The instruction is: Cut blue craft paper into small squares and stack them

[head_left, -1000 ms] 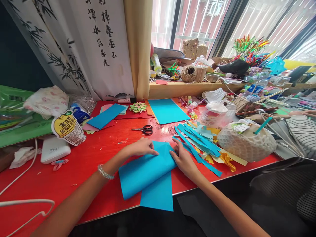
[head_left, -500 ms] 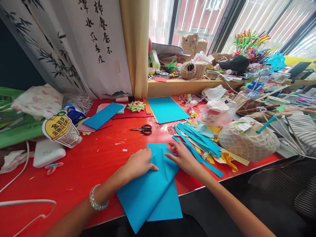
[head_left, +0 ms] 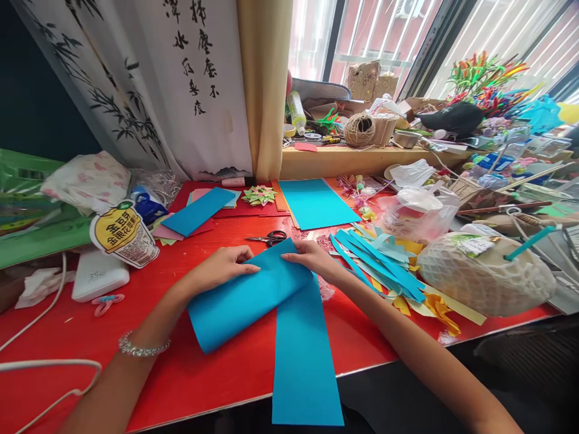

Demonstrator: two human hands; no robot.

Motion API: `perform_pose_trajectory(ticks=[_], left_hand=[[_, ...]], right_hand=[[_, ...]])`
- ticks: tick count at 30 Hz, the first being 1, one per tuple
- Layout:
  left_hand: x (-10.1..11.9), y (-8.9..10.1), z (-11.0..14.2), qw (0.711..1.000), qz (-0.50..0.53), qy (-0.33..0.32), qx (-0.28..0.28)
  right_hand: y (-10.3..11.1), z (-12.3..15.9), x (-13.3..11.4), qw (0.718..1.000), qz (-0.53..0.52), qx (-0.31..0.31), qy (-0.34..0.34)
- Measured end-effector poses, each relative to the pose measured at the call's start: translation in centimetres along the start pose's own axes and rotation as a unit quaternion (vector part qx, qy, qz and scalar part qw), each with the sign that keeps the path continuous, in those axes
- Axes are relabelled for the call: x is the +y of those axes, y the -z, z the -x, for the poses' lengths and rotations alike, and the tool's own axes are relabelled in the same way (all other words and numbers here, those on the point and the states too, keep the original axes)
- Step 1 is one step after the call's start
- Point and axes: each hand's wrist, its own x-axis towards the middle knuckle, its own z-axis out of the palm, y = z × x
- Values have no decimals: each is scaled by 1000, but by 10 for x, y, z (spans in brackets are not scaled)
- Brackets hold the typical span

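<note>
A blue sheet of paper (head_left: 248,298), partly folded over and curved, is held up off the red table between both hands. My left hand (head_left: 226,268) pinches its upper left edge with the thumb on top. At the top right corner, my right hand (head_left: 312,258) grips it between thumb and fingers. Below the sheet hangs a long blue paper flap (head_left: 307,361) that reaches past the table's front edge; whether it is joined to the held sheet I cannot tell. Just behind the paper lie black-handled scissors (head_left: 274,237), partly covered by it.
Blue and yellow paper strips (head_left: 380,262) are heaped on the right, beside a netted coconut (head_left: 484,271) with a straw. Coloured sheets (head_left: 319,202) and a folded paper star (head_left: 259,194) lie at the back. A white power bank (head_left: 100,274) and a cable (head_left: 58,365) are at the left.
Both hands have lifted the blue paper's top and turned it, so its left part now swings up and leftward. The long flap shows more. The view has shifted slightly left.
</note>
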Motion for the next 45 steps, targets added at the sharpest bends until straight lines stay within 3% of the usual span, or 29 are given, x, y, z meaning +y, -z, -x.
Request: perform_pose_trajectory(ticks=[4, 8, 12, 16, 23, 45], left_hand=[[-11, 13, 0, 999, 15, 42, -11], [-15, 16, -4, 982, 122, 69, 129], [-11, 6, -7, 925, 273, 62, 256], [-6, -7, -9, 880, 392, 87, 254], [-6, -16, -11, 840, 465, 47, 277], [-7, -26, -15, 820, 459, 28, 340]], right_hand=[[8, 5, 10, 994, 0, 95, 46], [21, 6, 12, 981, -67, 159, 90], [27, 5, 11, 967, -121, 185, 125], [27, 6, 10, 962, -135, 196, 132], [27, 6, 12, 956, -134, 217, 144], [26, 8, 12, 955, -116, 232, 143]])
